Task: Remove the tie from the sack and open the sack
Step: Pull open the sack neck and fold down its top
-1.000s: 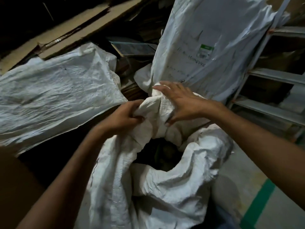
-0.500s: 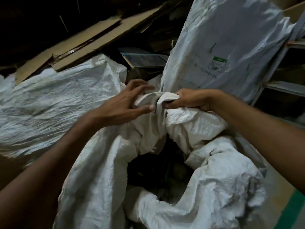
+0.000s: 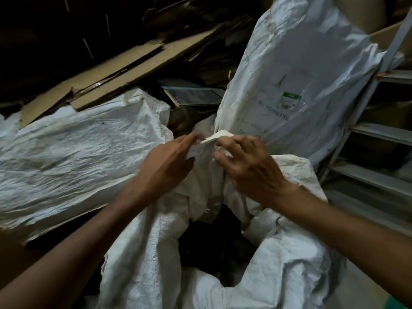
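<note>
Both hands have climbed to the very tip of the bunched neck since half a second ago, and the right hand (image 3: 247, 168) has turned its back toward me, where before it clutched a fold from the side. The sack (image 3: 145, 253) stands near me, between the two forearms. Its gathered neck rises at the far side of its mouth, right between the hands. The mouth already gapes dark below the wrists.

That right hand has its fingers curled, pinching a fold at the top of the neck, and a small flap of fabric sticks up just above its fingertips. The left hand (image 3: 169, 161) lies against the left side of the neck with fingers fairly straight and a little spread. Its forefinger tip touches the flap and its thumb rests on the cloth lower down.

Just behind the hands a tall sack (image 3: 289, 63) stands upright, bearing a green label (image 3: 291, 100). A flat sack (image 3: 78, 152) lies to the left, with cardboard sheets (image 3: 124, 68) leaning beyond it. A metal rack (image 3: 379, 132) stands on the right.
</note>
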The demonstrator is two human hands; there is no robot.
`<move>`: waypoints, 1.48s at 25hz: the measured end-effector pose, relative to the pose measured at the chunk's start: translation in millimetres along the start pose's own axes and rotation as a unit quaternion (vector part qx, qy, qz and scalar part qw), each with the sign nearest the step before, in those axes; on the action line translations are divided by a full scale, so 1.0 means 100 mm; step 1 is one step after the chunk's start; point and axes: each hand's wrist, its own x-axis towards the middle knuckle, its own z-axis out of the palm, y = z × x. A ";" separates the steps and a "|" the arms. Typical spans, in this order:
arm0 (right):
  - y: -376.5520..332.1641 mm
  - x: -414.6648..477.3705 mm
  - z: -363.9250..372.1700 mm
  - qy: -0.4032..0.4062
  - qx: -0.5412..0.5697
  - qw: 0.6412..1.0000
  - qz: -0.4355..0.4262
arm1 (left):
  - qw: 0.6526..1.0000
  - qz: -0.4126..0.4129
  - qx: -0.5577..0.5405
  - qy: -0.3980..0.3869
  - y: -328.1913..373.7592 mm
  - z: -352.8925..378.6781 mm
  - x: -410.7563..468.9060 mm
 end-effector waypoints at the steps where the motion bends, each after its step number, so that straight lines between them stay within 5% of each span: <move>1: -0.10 -0.07 0.06 -0.007 -0.008 0.999 0.030 | 1.000 -0.005 -0.010 0.008 0.00 0.00 -0.02; 5: -0.22 -0.14 0.26 -0.110 -0.021 0.988 0.106 | 0.997 0.013 -0.066 -0.033 -0.07 0.05 -0.14; 9: -0.27 -0.06 0.38 -0.107 0.008 0.987 0.120 | 0.973 -0.053 -0.199 -0.105 -0.19 0.03 -0.17; 15: -0.09 0.09 0.19 -0.172 0.127 0.958 0.190 | 0.988 -0.096 -0.055 -0.110 0.12 -0.19 -0.57; 18: 0.00 0.18 0.12 -0.230 0.138 0.920 0.287 | 0.954 -0.182 -0.046 -0.232 0.49 -0.22 -0.98; 20: 0.01 0.22 0.12 -0.249 0.139 0.903 0.322 | 0.938 -0.244 -0.019 -0.244 0.50 -0.23 -1.20; 22: -0.09 0.21 0.07 -0.245 0.104 0.919 0.291 | 0.946 -0.270 -0.034 -0.178 0.27 -0.20 -1.26; 24: -0.30 0.15 -0.01 -0.181 0.086 0.960 0.196 | 0.938 -0.286 -0.166 -0.099 0.03 -0.17 -1.28; 27: -0.64 0.21 -0.09 -0.189 0.135 0.972 -0.022 | 0.832 -0.311 -0.449 -0.100 -0.12 -0.21 -1.29; 29: -0.74 0.36 0.00 -0.240 0.169 0.954 -0.052 | 0.769 -0.326 -0.538 -0.113 -0.20 -0.27 -1.29; 30: -0.74 0.48 0.03 -0.247 0.184 0.951 -0.019 | 0.772 -0.342 -0.529 -0.085 -0.22 -0.27 -1.32; 34: -0.64 0.82 0.11 -0.230 0.180 0.952 0.085 | 0.928 -0.307 -0.188 0.099 -0.19 -0.18 -1.48; 37: -0.76 0.82 0.08 -0.172 0.273 0.946 -0.018 | 0.893 -0.310 -0.300 0.124 -0.15 -0.13 -1.44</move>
